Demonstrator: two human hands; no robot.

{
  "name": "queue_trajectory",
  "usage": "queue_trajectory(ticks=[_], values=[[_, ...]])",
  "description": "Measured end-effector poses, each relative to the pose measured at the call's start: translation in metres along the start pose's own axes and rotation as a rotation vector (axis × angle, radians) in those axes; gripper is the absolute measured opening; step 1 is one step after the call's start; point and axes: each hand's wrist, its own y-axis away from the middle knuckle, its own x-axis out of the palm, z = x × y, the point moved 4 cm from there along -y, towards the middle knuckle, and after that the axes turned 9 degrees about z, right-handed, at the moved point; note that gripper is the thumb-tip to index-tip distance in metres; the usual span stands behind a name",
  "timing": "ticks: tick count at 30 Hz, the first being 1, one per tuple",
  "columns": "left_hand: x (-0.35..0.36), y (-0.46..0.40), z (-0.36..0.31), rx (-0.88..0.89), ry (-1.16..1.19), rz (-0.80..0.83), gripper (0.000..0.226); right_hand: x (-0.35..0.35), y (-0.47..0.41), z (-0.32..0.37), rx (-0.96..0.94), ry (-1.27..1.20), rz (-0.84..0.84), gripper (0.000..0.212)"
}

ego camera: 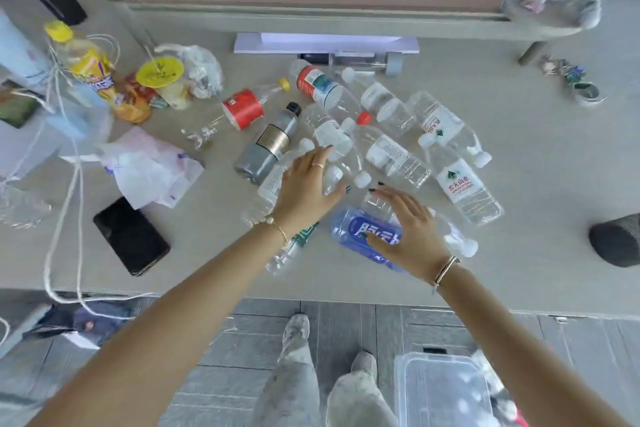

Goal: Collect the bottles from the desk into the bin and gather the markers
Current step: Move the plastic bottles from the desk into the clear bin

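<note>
Several empty plastic bottles lie scattered across the middle of the grey desk [519, 156]. My left hand [306, 184] is spread flat over a clear bottle [273, 184] beside a dark grey bottle [268, 146]. Fingers apart, my right hand [408, 232] rests on a blue-labelled bottle [353, 230]; it has no closed grip. More clear bottles with white caps [464, 184] lie to the right, and a red-labelled bottle [244, 107] lies further back. A clear plastic bin [446, 388] stands on the floor below the desk at the right. I see no markers.
A black phone [130, 236] lies at the front left by crumpled paper [152, 166] and white cords. A yellow drink bottle [86, 62], snack cup and bags crowd the back left. A black object [616, 239] sits at the right edge. A monitor base [325, 43] stands at the back.
</note>
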Motion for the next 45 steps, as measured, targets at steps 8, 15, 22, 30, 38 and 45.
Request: queue_trajectory(ticks=[8,15,22,30,38,45], values=[[0.031,-0.004,0.031,-0.064,-0.065,0.292,0.067,0.042,0.006,-0.016,0.074,0.155,0.203,0.065],[0.034,-0.007,0.019,0.081,-0.041,0.329,0.055,0.040,0.013,-0.018,0.217,0.111,0.131,0.063],[0.030,-0.007,-0.025,0.219,-0.003,0.309,0.071,0.019,0.071,-0.009,0.426,-0.005,-0.127,0.065],[0.070,0.026,-0.132,0.475,-0.117,0.458,0.068,0.013,0.211,-0.033,0.791,-0.170,-0.264,0.065],[0.147,0.085,-0.219,0.643,-0.150,0.660,0.075,0.038,0.359,-0.067,1.044,-0.246,-0.285,0.065],[0.232,0.132,-0.291,0.727,-0.234,0.819,0.078,0.047,0.445,-0.090,1.102,-0.232,-0.262,0.065]])
